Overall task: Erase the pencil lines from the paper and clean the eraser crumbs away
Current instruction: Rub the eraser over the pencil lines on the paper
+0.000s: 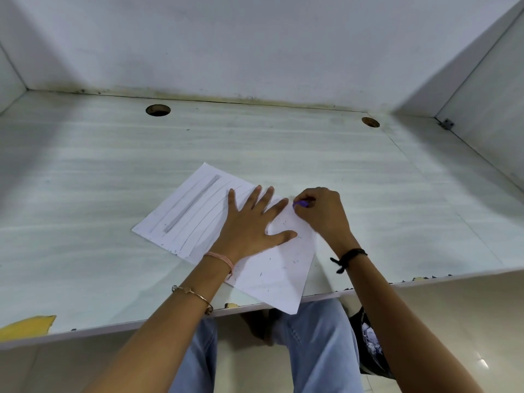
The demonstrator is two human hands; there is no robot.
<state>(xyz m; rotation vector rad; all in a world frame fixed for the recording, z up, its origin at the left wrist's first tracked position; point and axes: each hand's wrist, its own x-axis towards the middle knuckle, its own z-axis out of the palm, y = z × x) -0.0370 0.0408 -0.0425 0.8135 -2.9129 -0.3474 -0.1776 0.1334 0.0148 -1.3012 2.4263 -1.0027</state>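
Paper [198, 211] lies skewed at desk's [85, 165] near edge, its nearest corner hanging over. Dark eraser crumbs [279, 266] scatter the near, already blank part. Left hand [249, 222] flat on sheet, fingers spread, likely pinning it against rubbing. Just beyond, right hand [317, 211] pinches a purple eraser [300, 204] at the paper's right edge, fingers bunched tight. Pencil lines [195, 205] remain toward the far-left corner; erasing looks partly done.
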